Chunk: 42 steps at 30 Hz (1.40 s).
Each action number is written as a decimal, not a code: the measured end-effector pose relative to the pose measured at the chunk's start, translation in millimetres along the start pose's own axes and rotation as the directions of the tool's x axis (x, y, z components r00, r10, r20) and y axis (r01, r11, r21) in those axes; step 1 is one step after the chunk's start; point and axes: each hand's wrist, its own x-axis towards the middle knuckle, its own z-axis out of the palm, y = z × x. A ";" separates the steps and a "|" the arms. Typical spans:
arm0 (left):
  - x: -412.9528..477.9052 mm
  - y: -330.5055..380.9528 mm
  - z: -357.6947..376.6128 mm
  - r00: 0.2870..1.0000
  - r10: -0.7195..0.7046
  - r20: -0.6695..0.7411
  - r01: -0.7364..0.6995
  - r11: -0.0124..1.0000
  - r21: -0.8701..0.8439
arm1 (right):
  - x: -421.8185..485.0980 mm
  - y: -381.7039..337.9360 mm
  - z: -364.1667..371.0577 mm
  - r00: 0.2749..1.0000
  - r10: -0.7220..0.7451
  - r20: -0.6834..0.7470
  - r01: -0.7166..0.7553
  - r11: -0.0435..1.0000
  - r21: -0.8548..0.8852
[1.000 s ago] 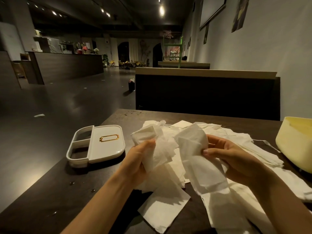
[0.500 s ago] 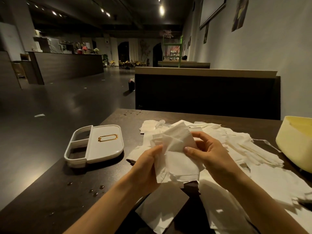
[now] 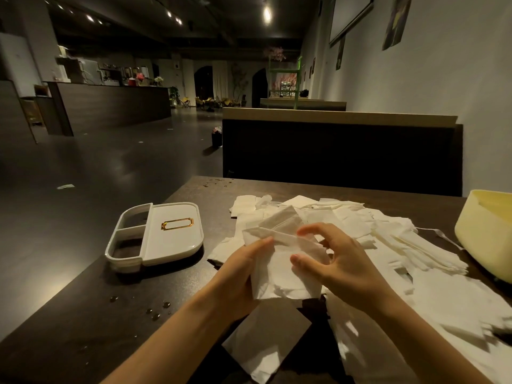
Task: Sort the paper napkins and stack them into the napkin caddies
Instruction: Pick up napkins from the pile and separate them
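Note:
A folded white paper napkin (image 3: 279, 266) is held above the dark table (image 3: 83, 314), in front of me. My left hand (image 3: 238, 275) grips its left side with the thumb on top. My right hand (image 3: 338, 261) touches its right side, thumb and fingers curled and partly apart over the folded top edge. A loose heap of white napkins (image 3: 388, 245) covers the table's right half. A white caddy (image 3: 155, 235) with a gold-framed lid and two uncovered compartments lies to the left. A pale yellow caddy (image 3: 484, 231) stands at the right edge.
Several water drops (image 3: 155, 310) lie on the table near its left front. One flat napkin (image 3: 263, 345) lies below my hands. A dark booth backrest (image 3: 340, 156) rises behind the table. The table's left edge drops to the floor.
My hands have come together, merging two separate napkins into one folded bundle. My right hand's fingers have loosened and shifted over the top fold.

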 end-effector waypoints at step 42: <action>-5.8 2.5 -0.3 0.991 -0.135 -0.005 0.135 0.991 0.011 | -2.8 2.7 -8.0 0.989 -0.101 0.109 0.125 0.962 -0.241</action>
